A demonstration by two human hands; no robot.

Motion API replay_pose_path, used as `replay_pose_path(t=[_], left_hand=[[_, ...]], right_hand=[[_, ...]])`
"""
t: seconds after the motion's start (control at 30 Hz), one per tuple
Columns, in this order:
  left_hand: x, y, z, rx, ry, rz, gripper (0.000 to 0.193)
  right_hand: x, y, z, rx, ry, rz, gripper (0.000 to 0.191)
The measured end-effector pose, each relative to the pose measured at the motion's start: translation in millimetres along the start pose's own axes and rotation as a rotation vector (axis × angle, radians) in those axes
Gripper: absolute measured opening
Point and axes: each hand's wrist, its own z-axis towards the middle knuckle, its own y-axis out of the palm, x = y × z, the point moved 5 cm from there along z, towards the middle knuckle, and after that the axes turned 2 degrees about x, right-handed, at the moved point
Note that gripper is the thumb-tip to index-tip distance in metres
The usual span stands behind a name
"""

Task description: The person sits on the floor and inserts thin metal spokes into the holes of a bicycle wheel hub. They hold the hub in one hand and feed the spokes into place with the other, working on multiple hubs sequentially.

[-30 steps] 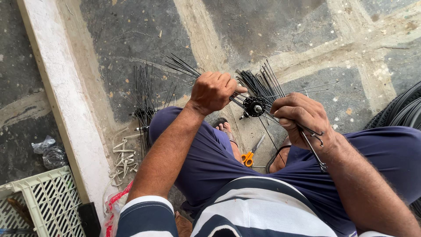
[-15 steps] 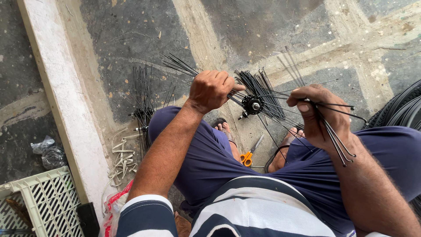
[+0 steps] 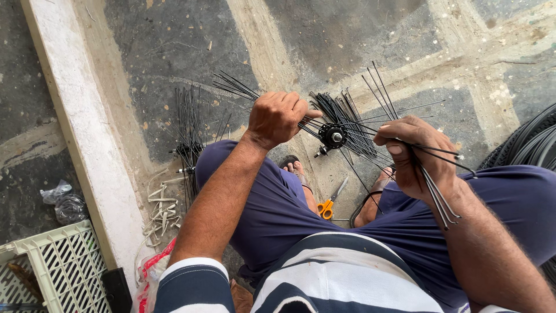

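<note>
While the left hand (image 3: 278, 117) closes around the spoked black hub (image 3: 333, 137), the right hand (image 3: 416, 155) grips a bundle of loose spokes (image 3: 437, 194) above orange-handled scissors (image 3: 328, 206) on the floor (image 3: 174, 52).

The left hand (image 3: 278, 119) grips a black wheel hub (image 3: 332, 137) bristling with spokes. The right hand (image 3: 414, 153) clutches a bundle of loose black spokes (image 3: 435, 191). Orange-handled scissors (image 3: 330, 203) lie on the ground between the person's knees; another spoke pile (image 3: 189, 136) lies beside a white curb (image 3: 75, 122), near a plastic crate (image 3: 63, 269).
</note>
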Motion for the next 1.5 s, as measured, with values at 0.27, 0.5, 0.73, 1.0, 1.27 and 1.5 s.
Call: replay_pose_path(t=[0.27, 0.5, 0.73, 1.0, 1.27, 1.5], left_hand=[[-1.9, 2.6, -0.9, -0.006, -0.005, 0.015, 0.048], [-1.0, 6.9, -0.4, -0.006, 0.005, 0.027, 0.049], [-5.6, 8.4, -2.6, -0.019, -0.023, 0.051, 0.054], [-3.2, 6.3, -1.9, -0.008, -0.029, 0.058, 0.054], [-4.2, 2.4, -3.2, -0.009, -0.065, 0.015, 0.053], [-4.5, -1.0, -3.2, 0.030, -0.068, 0.030, 0.055]], right_hand=[[-2.5, 11.9, 3.0, -0.090, -0.064, -0.054, 0.019], [-8.6, 42.7, 18.3, -0.328, -0.069, -0.396, 0.046], [-5.0, -10.8, 6.0, 0.091, 0.159, -0.003, 0.027], [-11.4, -2.0, 7.3, 0.069, 0.141, -0.064, 0.025], [-16.2, 11.9, 12.5, -0.015, 0.010, -0.150, 0.032], [-3.0, 48.9, 27.5, -0.439, 0.118, -0.538, 0.051]])
